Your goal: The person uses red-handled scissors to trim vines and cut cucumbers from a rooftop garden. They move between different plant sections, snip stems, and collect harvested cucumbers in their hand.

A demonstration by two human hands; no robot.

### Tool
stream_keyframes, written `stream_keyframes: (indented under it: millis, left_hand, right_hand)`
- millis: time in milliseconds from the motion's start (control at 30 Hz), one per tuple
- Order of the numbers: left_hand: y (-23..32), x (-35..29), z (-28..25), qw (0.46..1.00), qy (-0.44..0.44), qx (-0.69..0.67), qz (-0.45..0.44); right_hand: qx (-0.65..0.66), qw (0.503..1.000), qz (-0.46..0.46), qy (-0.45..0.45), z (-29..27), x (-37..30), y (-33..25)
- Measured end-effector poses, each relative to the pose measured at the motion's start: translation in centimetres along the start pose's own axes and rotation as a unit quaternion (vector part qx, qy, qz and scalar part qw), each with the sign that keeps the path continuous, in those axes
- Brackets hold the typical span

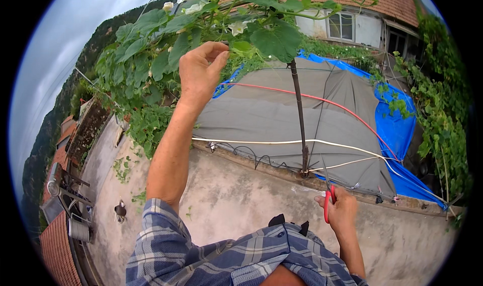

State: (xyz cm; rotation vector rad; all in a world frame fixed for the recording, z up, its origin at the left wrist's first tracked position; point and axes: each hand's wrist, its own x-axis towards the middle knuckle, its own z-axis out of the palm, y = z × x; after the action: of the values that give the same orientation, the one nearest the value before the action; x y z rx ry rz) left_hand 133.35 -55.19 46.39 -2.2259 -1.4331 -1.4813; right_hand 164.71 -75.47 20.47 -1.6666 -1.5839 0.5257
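My left hand [198,72] is raised to the climbing vine [166,60], thumb and fingers pinched together at its lower leaves. What lies between the fingertips is too small to make out. A white flower [238,28] and a broad green leaf [275,38] hang just right of these fingers. Lower down on the right, my right hand [343,208] grips a pair of red-handled scissors [329,200], with the blades pointing up and away from me. The scissors are well apart from the vine.
A dark upright pole [299,110] stands under the vine. Behind it, a grey cover [271,115] with a blue tarp [395,120], a red hose [322,100] and a white hose [282,142] spreads out. Pale concrete [226,195] lies below me; tiled roofs [58,246] show at left.
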Motion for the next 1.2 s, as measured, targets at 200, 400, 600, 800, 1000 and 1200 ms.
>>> stream_keyframes:
  millis: [200, 400, 600, 800, 1000, 1200]
  left_hand:
    - [-0.9, -0.5, 0.5, 0.994, -0.026, -0.095, -0.036]
    - [-1.3, -1.1, 1.8, 0.993, -0.002, -0.119, -0.007]
    - [-1.1, -1.0, 2.0, 0.991, 0.019, -0.134, -0.009]
    - [-1.7, -1.0, 2.3, 0.987, 0.043, -0.156, -0.015]
    - [-2.0, -0.9, 2.3, 0.988, 0.048, -0.144, -0.005]
    - [-1.8, -1.1, 2.3, 0.992, 0.052, -0.115, 0.026]
  right_hand:
    - [0.232, 0.961, 0.014, -0.152, 0.8, 3.9, -4.5]
    - [0.446, 0.852, -0.008, -0.274, 0.7, 9.4, -13.4]
    - [0.54, 0.773, 0.014, -0.334, 2.0, 12.9, -16.9]
    - [0.561, 0.747, 0.04, -0.354, 2.0, 14.5, -18.5]
    - [0.548, 0.758, 0.048, -0.351, 2.3, 15.1, -19.0]
    - [0.547, 0.756, 0.052, -0.355, 2.6, 15.6, -18.6]
